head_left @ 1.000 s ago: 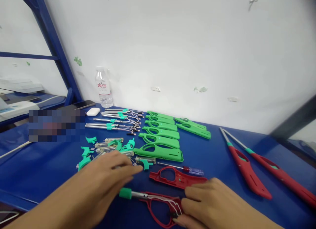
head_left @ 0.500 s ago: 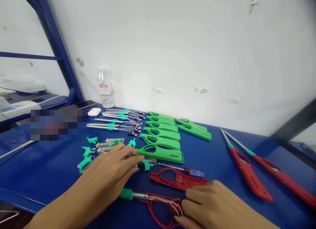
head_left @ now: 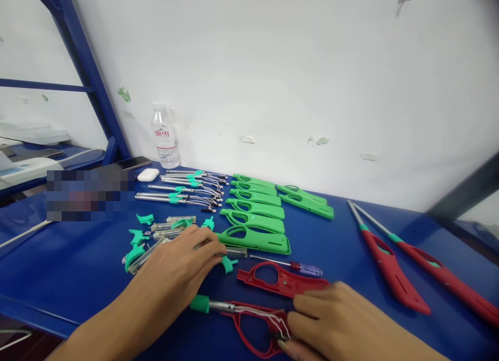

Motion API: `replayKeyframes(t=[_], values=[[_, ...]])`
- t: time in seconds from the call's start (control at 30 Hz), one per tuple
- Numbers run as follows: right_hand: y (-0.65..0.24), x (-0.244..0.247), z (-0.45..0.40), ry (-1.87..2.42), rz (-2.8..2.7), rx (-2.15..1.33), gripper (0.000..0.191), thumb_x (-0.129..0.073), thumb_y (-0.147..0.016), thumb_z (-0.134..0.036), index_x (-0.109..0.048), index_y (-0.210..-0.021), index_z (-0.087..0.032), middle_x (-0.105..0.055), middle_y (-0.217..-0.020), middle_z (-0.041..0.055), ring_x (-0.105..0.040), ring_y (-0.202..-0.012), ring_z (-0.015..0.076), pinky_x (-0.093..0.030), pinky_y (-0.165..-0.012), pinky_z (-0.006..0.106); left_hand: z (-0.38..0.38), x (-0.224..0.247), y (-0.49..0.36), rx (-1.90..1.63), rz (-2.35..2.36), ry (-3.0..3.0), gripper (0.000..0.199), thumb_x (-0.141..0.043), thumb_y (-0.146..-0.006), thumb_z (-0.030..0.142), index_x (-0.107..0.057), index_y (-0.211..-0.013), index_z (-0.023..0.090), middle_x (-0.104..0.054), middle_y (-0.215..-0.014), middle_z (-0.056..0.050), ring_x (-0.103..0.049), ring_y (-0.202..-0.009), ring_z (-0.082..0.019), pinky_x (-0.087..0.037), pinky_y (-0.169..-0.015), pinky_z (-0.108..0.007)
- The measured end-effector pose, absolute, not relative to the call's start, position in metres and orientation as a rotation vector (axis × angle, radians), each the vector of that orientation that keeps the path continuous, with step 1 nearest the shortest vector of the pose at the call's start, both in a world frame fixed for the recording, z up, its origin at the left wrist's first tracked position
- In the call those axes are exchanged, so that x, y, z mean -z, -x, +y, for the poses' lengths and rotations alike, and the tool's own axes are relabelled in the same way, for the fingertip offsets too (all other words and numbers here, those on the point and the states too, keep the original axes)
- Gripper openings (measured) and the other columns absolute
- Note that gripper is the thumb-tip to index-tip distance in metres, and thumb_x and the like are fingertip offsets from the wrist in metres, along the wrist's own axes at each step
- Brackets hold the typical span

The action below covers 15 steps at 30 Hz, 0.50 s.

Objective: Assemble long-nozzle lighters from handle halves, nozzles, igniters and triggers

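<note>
at rear, white wall (head_left: pixel 296 65) with scuffed patches; at left, blue metal frame (head_left: pixel 83 75); below, blue tabletop (head_left: pixel 335 246); against wall, clear bottle (head_left: pixel 166 143); near bottle, white case (head_left: pixel 148 175) and dark phone (head_left: pixel 134 163); in front, group of slim metal tubes (head_left: pixel 181 189) with green collars and white leads; to right of these, column of green shell halves (head_left: pixel 265 210), with two further green pieces (head_left: pixel 307 207) alongside; at far right, two red lighters (head_left: pixel 397 275) with long metal necks.

left hand (head_left: pixel 185 262): over cluster of clear plastic bodies (head_left: pixel 183 219) and small green parts (head_left: pixel 136 236), fingers bent downward; area under fingers hidden, grasp or no grasp not discernible; just beside fingertips, green trigger (head_left: pixel 229 265) on tabletop.

right hand (head_left: pixel 327 317): curled around handle end of lower red shell half (head_left: pixel 283 316), grasping same; thumb beside black connector (head_left: pixel 278 336).

lower red shell half: at front of tabletop, between hands, hollow side up; inside, white wires (head_left: pixel 268 316); at left end, metal tube (head_left: pixel 222 306) with green sleeve (head_left: pixel 200 303), near left wrist; just beyond, upper red shell half (head_left: pixel 298 284), hollow side up, handle end partly behind right knuckles; farther back, screwdriver (head_left: pixel 309 269), purple handle toward right.
</note>
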State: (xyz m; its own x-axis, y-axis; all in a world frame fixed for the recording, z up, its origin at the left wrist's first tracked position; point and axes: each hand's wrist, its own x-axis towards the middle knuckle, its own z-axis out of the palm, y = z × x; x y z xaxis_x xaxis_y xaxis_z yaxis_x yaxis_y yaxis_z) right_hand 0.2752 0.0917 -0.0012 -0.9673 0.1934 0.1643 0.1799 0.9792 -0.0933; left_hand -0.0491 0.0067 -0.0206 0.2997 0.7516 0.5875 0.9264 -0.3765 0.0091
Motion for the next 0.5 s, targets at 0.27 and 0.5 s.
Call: replayKeyframes(t=[0.27, 0.5], values=[[-0.2744, 0.0005, 0.0935, 0.298, -2.938, -0.165, 0.022, -0.09, -0.112, -0.028, -0.074, -0.096, -0.026, -0.083, -0.091, -0.0092, -0.081, -0.078, 0.015, -0.047, -0.071, 0.037, 0.0098, 0.0251, 0.0539, 0.713, -1.48, 2.298, 0.045, -0.044, -0.128, 0.019, -0.084, -0.108, 0.026, -0.083, -0.104, -0.001, -0.077, -0.088, -0.023, -0.06, -0.078, -0.035], [-0.2745, -0.0006, 0.0913, 0.303, -2.944, -0.192, 0.021, -0.087, -0.114, -0.028, -0.076, -0.097, -0.026, -0.084, -0.092, -0.0083, -0.08, -0.078, 0.0148, -0.047, -0.073, 0.036, 0.0093, 0.0249, 0.0562, 0.753, -1.496, 2.315, 0.037, -0.046, -0.126, 0.013, -0.079, -0.114, 0.025, -0.084, -0.11, 0.0, -0.077, -0.096, -0.024, -0.058, -0.086, -0.036]])
